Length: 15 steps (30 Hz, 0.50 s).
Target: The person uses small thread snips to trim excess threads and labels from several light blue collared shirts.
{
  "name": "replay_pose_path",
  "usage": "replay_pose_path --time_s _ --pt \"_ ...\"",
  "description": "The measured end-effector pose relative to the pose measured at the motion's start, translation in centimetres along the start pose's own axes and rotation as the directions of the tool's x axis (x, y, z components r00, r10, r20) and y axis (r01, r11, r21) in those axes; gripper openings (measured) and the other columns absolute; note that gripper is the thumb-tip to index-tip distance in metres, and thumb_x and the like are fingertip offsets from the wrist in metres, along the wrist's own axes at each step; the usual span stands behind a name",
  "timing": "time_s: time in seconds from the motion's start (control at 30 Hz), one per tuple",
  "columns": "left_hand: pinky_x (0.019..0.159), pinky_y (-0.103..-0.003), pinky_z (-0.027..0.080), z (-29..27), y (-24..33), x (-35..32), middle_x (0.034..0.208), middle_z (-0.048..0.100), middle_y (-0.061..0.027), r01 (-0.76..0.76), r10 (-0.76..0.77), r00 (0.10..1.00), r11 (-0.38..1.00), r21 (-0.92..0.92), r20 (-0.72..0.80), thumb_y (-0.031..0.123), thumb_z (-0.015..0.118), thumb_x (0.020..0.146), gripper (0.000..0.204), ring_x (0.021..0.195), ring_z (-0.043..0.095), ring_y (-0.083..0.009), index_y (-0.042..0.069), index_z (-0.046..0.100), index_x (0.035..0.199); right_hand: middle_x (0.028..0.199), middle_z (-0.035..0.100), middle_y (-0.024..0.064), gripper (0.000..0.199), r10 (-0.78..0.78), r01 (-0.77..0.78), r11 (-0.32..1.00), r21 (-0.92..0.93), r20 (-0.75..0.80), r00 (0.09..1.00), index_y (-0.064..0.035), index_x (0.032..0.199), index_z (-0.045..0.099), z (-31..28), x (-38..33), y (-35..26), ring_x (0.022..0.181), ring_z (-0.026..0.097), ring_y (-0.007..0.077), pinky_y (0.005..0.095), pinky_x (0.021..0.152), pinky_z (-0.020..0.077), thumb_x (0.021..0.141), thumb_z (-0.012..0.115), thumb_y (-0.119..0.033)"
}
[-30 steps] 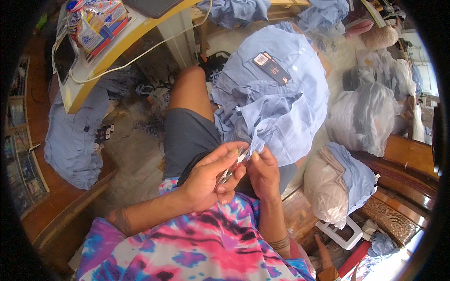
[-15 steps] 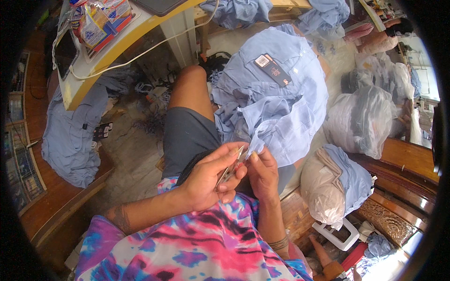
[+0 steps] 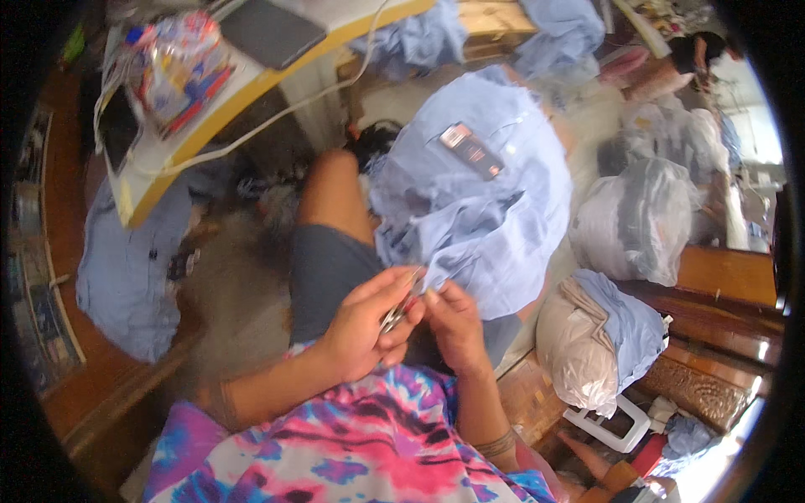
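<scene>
My left hand [image 3: 362, 325] is closed around small metal thread snips [image 3: 392, 319], with a bit of red showing by the fingers. The tips point up toward the edge of a light blue garment [image 3: 511, 239]; blur hides whether they touch it. Between thumb and fingers, my right hand [image 3: 457, 325] pinches that garment's edge close beside the snips. The rest of the cloth spreads in a heap over my lap and beyond my knee. A dark hang tag [image 3: 472, 152] lies on the cloth.
A yellow-edged table [image 3: 277, 105] at the upper left carries a plastic packet [image 3: 180, 71], a dark flat device [image 3: 272, 32] and a white cable [image 3: 314, 99]. More blue clothes [image 3: 126, 268] lie at the left. Bagged bundles [image 3: 637, 218] stand at the right, and another person [image 3: 683, 67] is at the far right.
The view has shifted and blurred slightly. Both hands appear a little lower and further left, still holding the snips and the garment's edge. The snips' angle has changed a little.
</scene>
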<state>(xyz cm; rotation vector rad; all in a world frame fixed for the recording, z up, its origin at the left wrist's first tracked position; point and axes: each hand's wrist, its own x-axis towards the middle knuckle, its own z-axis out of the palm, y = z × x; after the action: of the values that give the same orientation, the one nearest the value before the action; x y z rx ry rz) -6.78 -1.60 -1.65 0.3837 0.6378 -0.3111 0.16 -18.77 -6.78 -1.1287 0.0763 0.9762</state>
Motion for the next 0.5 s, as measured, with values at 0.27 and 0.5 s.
replay_pose_path --time_s 0.27,0.5 --pt "0.038 -0.025 0.037 -0.1 1.4 1.7 0.085 0.058 -0.0016 -0.165 0.178 0.984 0.934 0.318 -0.012 0.024 0.055 0.107 0.033 0.049 0.041 -0.0074 0.011 0.054 0.137 0.107 0.068 0.0043 0.024 0.054 -0.077 0.940 0.334 0.079 0.995 -0.0082 0.112 0.065 0.6 2.3 0.2 0.102 0.065 0.0156 0.0360 0.095 0.0507 0.107 0.058 -0.030" --pt "0.041 -0.026 0.040 0.9 2.0 3.7 0.085 0.059 -0.0028 -0.173 0.144 0.984 0.902 0.396 0.102 0.021 0.056 0.107 0.031 0.050 0.043 -0.0080 0.010 0.054 0.135 0.102 0.065 0.0068 0.031 0.009 -0.108 0.656 0.747 0.136 0.991 -0.0089 0.114 0.064 1.4 2.8 0.5 0.100 0.062 0.0232 0.0410 0.091 0.0521 0.106 0.059 -0.038"
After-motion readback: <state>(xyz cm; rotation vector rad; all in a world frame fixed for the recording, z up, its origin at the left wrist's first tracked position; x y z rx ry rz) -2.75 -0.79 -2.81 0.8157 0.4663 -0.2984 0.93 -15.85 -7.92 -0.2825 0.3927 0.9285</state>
